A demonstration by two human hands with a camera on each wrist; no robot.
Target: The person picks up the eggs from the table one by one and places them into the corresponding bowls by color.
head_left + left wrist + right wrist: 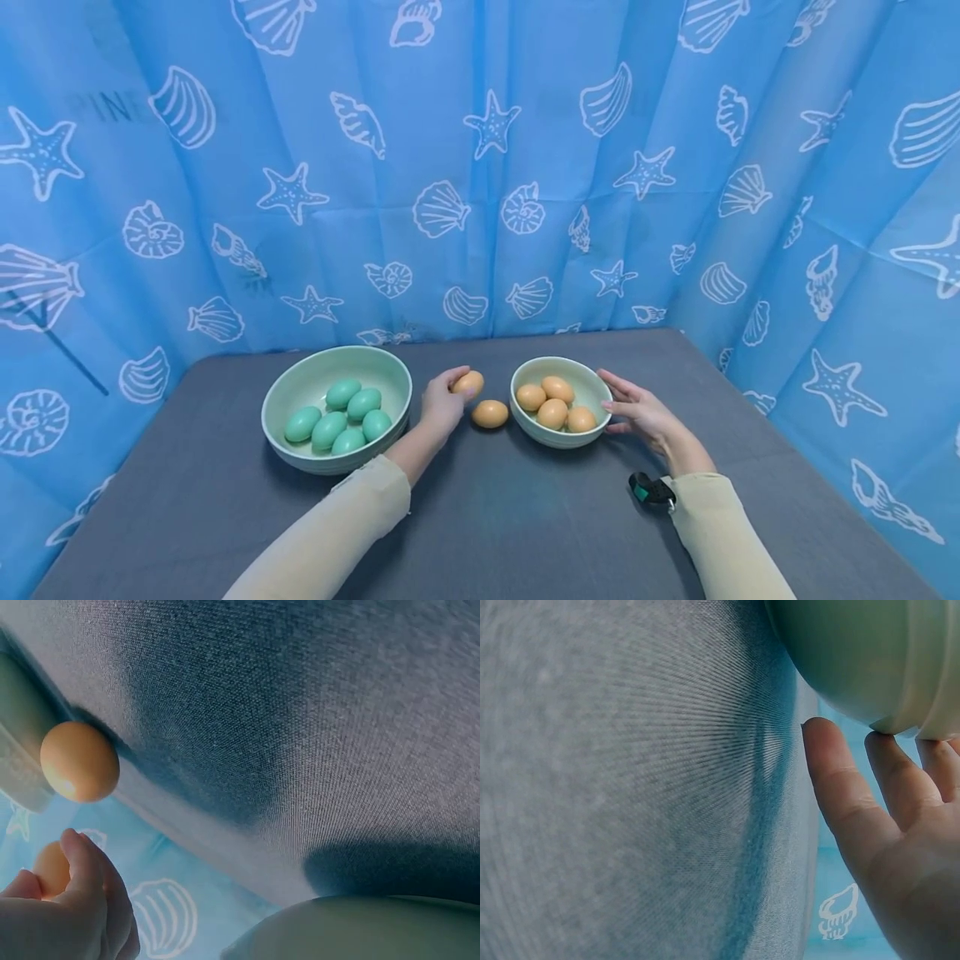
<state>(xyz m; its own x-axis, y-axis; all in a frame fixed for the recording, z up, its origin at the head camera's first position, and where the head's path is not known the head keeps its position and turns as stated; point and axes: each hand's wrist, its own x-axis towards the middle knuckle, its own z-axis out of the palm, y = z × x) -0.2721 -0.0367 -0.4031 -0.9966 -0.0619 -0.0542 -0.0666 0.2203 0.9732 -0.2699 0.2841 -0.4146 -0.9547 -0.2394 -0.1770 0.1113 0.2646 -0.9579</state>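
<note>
My left hand [444, 402] pinches a brown egg [468, 384] between thumb and fingers, just above the table. Another brown egg [490, 414] lies on the cloth in front of it; the left wrist view shows this loose egg [80, 762] near the pale bowl's side. Several brown eggs sit inside the small pale green bowl [562, 440]. Against that bowl's right side rests my right hand [637, 410], its fingers spread and fairly straight, fingertips touching the outer wall and the thumb near the rim. Farther left stands a larger green bowl [292, 454] holding several green eggs [328, 431].
A dark grey cloth covers the table [517, 533]. Blue curtains [480, 250] with white shell prints hang along the back and sides. A black strap [651, 490] with a green patch is at the right wrist.
</note>
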